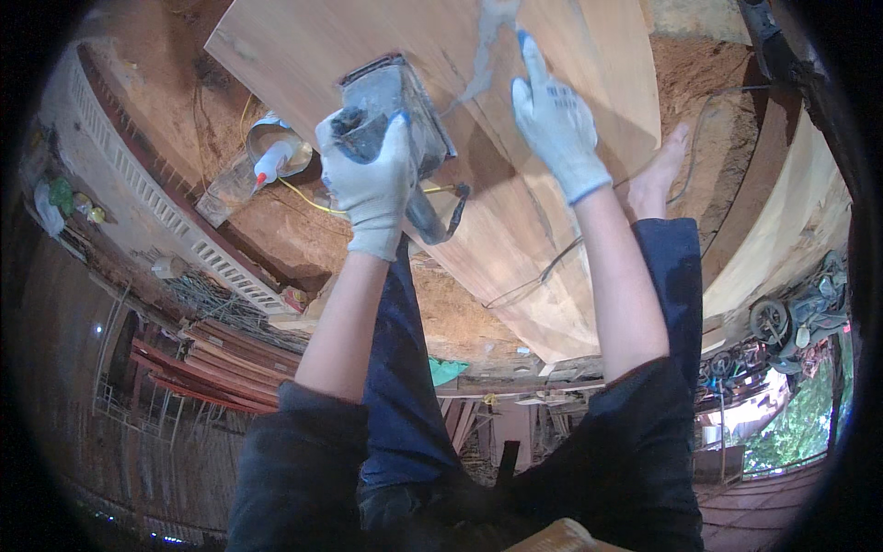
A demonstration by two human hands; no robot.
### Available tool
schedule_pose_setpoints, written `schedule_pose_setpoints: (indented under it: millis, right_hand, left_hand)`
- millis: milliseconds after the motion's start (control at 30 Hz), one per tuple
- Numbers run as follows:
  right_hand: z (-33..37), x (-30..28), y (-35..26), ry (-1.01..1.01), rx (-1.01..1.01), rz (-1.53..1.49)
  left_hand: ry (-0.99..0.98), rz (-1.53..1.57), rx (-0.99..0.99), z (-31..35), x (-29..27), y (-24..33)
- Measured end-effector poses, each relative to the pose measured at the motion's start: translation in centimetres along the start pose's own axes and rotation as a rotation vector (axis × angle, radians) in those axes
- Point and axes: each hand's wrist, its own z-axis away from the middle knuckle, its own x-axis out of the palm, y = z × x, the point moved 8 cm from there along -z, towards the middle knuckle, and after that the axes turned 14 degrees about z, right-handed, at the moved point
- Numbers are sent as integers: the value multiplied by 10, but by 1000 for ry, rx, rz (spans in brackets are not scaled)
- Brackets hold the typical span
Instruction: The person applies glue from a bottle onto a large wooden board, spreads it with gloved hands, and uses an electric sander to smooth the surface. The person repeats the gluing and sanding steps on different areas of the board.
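Observation:
My left hand, in a pale work glove, grips the back of a dusty grey electric sander that rests on a large light wooden panel. My right hand, also gloved, lies flat on the panel to the right of the sander, fingers spread and holding nothing. The sander's dark cord hangs off the panel's near edge. My bare foot rests by the panel's right side.
A metal tin and a small glue bottle with a red tip sit on the sawdust-covered ground left of the panel. A white slatted board, stacked planks and a green rag lie around. Another curved pale panel stands at right.

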Motion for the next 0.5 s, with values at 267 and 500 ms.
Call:
schedule_pose_setpoints:
  millis: [267, 500]
  right_hand:
    - [-39, 5, -20, -15, -59, 362]
    - [-36, 3, 8, -76, -84, 419]
  left_hand:
    - [-76, 42, -17, -21, -6, 0]
    - [-117, -34, 35, -32, -6, 13]
